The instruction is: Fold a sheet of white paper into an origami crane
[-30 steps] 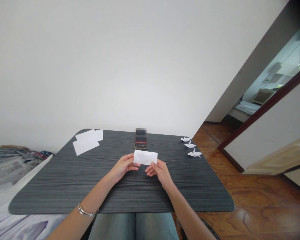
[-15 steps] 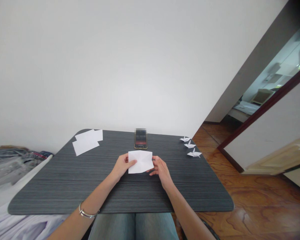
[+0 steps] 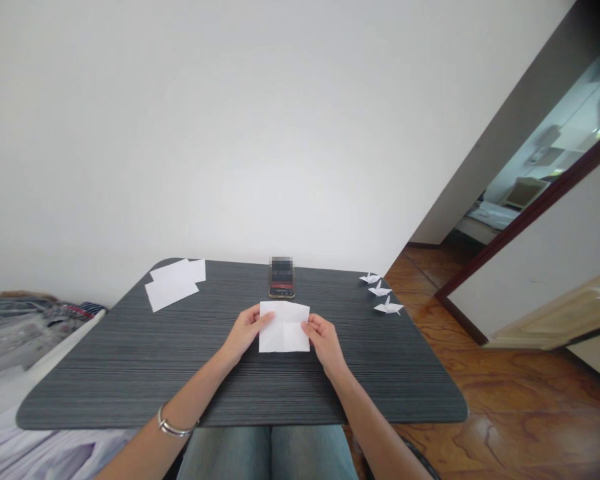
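A square white sheet of paper (image 3: 284,327) with crease lines lies unfolded over the middle of the dark grey table (image 3: 130,373). My left hand (image 3: 245,335) pinches its left edge, thumb on top. My right hand (image 3: 324,340) pinches the right edge the same way. A silver bangle (image 3: 174,425) sits on my left wrist.
A phone (image 3: 282,278) stands propped at the table's far edge. Two flat white sheets (image 3: 175,283) lie at the far left corner. Three folded paper cranes (image 3: 381,292) sit at the far right edge. Clothes lie on a bed to the left; wooden floor and a doorway are to the right.
The paper was a narrow folded strip held up between my hands; it has been opened out into a full square and lowered towards the table.
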Action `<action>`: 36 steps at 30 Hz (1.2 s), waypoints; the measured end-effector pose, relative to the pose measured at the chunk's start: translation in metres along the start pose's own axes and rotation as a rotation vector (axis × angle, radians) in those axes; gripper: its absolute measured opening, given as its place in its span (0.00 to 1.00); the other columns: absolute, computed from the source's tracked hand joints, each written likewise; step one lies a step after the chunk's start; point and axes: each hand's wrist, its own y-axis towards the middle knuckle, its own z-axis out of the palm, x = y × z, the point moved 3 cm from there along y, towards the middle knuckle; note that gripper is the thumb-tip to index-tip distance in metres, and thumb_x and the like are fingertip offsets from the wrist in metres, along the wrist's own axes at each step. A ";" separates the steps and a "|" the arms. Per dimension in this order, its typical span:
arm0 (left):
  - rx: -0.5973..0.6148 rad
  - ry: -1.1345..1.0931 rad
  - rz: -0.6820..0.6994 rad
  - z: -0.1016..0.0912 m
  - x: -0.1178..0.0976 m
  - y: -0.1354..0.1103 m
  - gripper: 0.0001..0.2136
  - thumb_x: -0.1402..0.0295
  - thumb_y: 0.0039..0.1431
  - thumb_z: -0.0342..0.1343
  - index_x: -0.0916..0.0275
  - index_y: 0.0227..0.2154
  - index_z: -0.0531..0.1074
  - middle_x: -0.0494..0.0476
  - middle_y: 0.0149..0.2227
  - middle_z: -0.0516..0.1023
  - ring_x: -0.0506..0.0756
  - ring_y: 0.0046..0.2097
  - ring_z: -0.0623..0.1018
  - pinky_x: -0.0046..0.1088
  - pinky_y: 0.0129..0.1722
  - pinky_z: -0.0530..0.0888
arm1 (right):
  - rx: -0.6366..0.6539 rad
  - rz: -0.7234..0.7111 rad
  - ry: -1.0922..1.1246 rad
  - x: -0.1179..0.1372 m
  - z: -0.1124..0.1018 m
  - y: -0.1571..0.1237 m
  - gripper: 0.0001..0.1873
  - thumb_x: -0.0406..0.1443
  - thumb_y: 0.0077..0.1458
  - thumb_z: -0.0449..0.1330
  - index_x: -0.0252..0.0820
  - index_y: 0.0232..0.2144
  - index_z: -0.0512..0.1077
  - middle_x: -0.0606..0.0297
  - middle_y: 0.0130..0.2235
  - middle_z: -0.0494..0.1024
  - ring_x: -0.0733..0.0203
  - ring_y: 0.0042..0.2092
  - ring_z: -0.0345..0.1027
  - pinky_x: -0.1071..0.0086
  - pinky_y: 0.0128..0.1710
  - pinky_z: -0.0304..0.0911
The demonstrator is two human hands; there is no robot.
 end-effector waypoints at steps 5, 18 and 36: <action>0.024 0.152 0.048 0.000 -0.002 0.001 0.09 0.68 0.41 0.59 0.66 0.28 0.72 0.54 0.25 0.75 0.52 0.27 0.73 0.23 0.26 0.67 | -0.074 -0.027 0.009 0.006 -0.001 0.000 0.10 0.40 0.44 0.57 0.40 0.28 0.68 0.67 0.23 0.73 0.64 0.23 0.64 0.74 0.21 0.56; -0.153 0.041 0.203 -0.012 -0.003 0.002 0.05 0.73 0.40 0.59 0.66 0.24 0.72 0.55 0.27 0.76 0.51 0.27 0.74 0.23 0.24 0.67 | -0.100 0.026 0.108 0.005 -0.004 -0.002 0.17 0.47 0.48 0.53 0.38 0.26 0.69 0.68 0.19 0.68 0.69 0.19 0.60 0.76 0.17 0.57; -0.046 0.076 0.287 -0.004 -0.007 -0.002 0.08 0.73 0.38 0.61 0.67 0.26 0.71 0.59 0.32 0.77 0.56 0.33 0.76 0.27 0.31 0.70 | 0.149 0.072 -0.041 0.000 0.009 -0.002 0.12 0.39 0.41 0.62 0.38 0.29 0.72 0.69 0.20 0.72 0.70 0.21 0.63 0.77 0.20 0.59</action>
